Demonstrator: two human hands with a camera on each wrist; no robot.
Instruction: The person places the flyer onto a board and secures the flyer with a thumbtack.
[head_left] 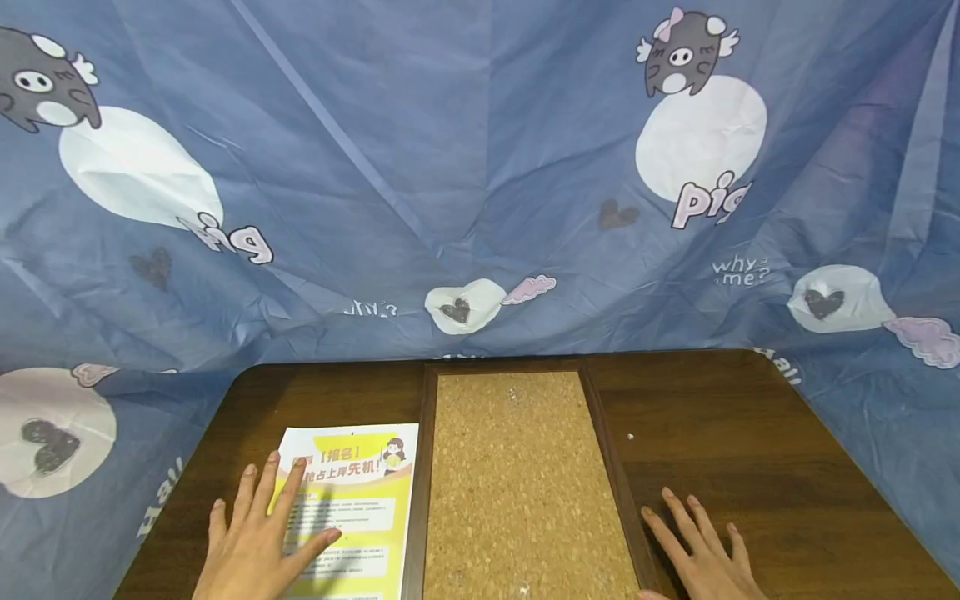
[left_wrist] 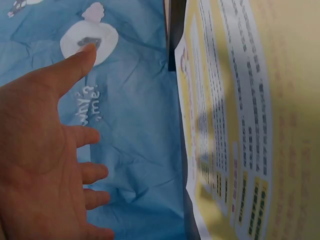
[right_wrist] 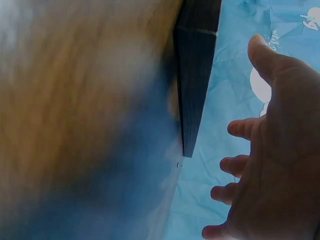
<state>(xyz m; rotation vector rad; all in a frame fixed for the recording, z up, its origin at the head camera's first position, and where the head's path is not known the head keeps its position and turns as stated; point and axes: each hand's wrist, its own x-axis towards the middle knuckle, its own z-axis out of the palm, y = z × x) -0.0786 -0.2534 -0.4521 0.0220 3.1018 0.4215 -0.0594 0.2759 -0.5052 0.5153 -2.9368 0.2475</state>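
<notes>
A cork board (head_left: 517,483) in a dark wooden frame lies on the brown table. Left of it is a yellow and white printed poster (head_left: 367,517) with a red heading and a small cartoon figure. My left hand (head_left: 255,533), fingers spread, is over the poster's left part and covers some of its print; the left wrist view shows the palm holding nothing, apart from the poster sheet (left_wrist: 235,120). My right hand (head_left: 705,550) has its fingers spread beside the frame's right edge. In the right wrist view it stands apart from the dark frame (right_wrist: 195,90), with nothing in its fingers.
A clear pushpin (head_left: 513,394) sits near the cork's top, and another (head_left: 524,589) near its lower edge. A small shiny piece (head_left: 630,436) lies on the table (head_left: 750,433) right of the frame. Behind hangs a blue printed cloth (head_left: 420,125).
</notes>
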